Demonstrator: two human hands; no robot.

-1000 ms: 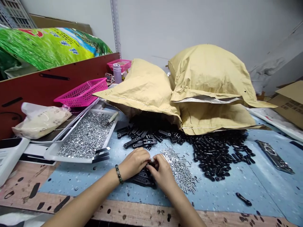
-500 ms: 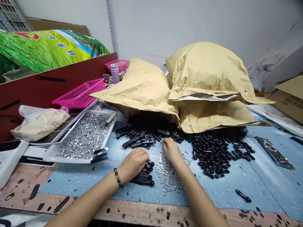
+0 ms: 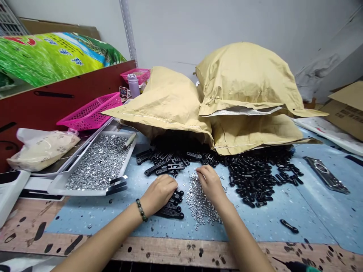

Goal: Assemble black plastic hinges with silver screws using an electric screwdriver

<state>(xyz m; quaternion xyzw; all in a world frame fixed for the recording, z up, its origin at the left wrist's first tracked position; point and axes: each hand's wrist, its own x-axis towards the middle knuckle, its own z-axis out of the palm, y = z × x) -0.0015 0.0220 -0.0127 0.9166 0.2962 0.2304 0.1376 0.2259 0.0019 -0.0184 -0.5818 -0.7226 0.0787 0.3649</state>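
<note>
A pile of small silver screws [image 3: 200,206] lies on the blue mat near the front edge. The right hand [image 3: 211,184] rests on the far end of this pile with its fingertips drawn narrowly together. They may be pinching a screw, but that is too small to tell. Just left of the screws, the left hand [image 3: 159,192] curls its fingers down over a stack of black strips [image 3: 172,210], holding it. A tray [image 3: 85,192] of nuts sits well left of the screws, a heap of black parts [image 3: 255,177] is to their right, and paper sacks [image 3: 249,75] lie behind.
</note>
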